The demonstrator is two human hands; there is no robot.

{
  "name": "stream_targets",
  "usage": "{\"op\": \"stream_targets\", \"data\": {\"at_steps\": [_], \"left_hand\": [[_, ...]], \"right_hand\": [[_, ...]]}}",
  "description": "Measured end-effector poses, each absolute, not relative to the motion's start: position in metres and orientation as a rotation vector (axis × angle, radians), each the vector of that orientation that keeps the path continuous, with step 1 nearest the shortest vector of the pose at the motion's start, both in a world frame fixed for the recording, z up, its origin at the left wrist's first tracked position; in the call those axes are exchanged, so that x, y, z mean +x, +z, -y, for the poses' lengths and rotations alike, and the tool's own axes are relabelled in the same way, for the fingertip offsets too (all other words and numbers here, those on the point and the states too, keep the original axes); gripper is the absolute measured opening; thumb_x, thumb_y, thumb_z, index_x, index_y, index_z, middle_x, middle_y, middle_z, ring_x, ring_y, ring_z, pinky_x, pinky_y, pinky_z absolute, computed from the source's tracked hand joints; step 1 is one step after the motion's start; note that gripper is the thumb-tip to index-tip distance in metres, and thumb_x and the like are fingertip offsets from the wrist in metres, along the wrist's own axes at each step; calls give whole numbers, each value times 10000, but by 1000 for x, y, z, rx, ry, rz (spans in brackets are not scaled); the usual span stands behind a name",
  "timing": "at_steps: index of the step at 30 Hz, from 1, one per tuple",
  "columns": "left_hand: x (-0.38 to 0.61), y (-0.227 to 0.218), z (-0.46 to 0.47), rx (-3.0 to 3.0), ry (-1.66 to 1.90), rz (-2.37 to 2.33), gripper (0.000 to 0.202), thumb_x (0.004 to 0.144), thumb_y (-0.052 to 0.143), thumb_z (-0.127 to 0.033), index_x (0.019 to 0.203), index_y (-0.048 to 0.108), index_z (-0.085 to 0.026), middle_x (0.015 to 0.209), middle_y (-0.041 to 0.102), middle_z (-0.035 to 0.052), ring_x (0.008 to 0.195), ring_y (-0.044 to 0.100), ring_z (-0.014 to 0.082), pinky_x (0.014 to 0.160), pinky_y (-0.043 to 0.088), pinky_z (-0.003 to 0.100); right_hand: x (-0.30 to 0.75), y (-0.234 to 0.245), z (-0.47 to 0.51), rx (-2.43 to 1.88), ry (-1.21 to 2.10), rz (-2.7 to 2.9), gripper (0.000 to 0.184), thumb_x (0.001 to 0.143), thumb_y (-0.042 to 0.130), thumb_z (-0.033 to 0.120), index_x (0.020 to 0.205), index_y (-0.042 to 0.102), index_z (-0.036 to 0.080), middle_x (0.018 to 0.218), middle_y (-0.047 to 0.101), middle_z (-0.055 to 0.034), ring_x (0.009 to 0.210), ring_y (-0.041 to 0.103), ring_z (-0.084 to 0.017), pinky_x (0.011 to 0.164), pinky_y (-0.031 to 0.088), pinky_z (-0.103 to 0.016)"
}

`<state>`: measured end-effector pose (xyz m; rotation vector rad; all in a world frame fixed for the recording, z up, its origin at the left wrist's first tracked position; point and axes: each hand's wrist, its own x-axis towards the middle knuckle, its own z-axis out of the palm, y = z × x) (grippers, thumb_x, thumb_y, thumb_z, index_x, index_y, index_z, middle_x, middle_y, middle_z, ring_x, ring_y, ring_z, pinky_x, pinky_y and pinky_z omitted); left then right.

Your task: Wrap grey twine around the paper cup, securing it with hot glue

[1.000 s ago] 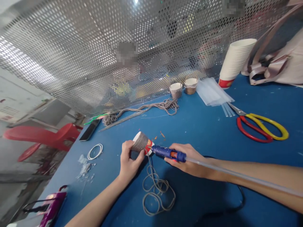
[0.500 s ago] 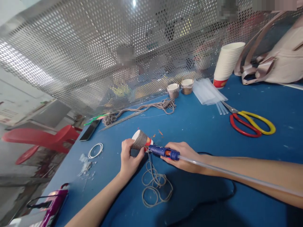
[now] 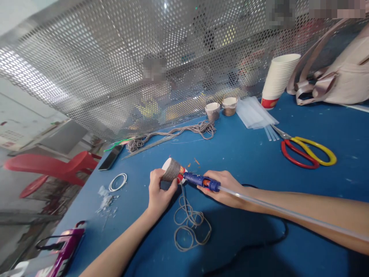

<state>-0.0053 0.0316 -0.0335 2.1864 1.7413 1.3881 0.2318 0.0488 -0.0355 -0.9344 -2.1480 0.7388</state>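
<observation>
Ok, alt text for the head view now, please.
The left hand holds a cup partly wrapped in grey cord; the right hand points a blue glue gun at the cup's red end. Loose cord lies coiled nearer the camera on a blue table, scissors to the right.

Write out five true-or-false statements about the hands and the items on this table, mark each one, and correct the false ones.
1. The left hand holds a paper cup partly wrapped in grey cord. True.

2. The right hand grips the scissors. False: it holds a blue glue gun; the scissors lie on the table.

3. The glue gun's tip is at the red end of the paper cup. True.

4. The loose coil of cord below the paper cup is bright green. False: it is grey.

5. The scissors have one red and one yellow handle. True.
</observation>
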Motion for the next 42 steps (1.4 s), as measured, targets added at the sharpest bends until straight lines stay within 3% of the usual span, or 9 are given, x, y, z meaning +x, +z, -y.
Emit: {"op": "stream_targets", "data": {"at_steps": [32, 42], "left_hand": [[-10, -34, -31, 2188, 1501, -1543, 164, 733, 643, -235, 829, 512, -211, 791, 529, 12, 750, 500, 169, 674, 439, 317], [-11, -34, -31, 2279, 1516, -1478, 167, 739, 640, -184, 849, 518, -214, 803, 532, 9, 757, 499, 168, 674, 431, 311]], "right_hand": [[235, -23, -48, -1006, 840, 2067, 217, 821, 582, 365, 701, 544, 188, 602, 577, 8, 507, 478, -105, 515, 325, -213], [235, -24, -48, -1018, 857, 2068, 222, 821, 589, 380, 722, 563, 183, 631, 604, -1, 531, 503, -110, 529, 333, -215]]}}
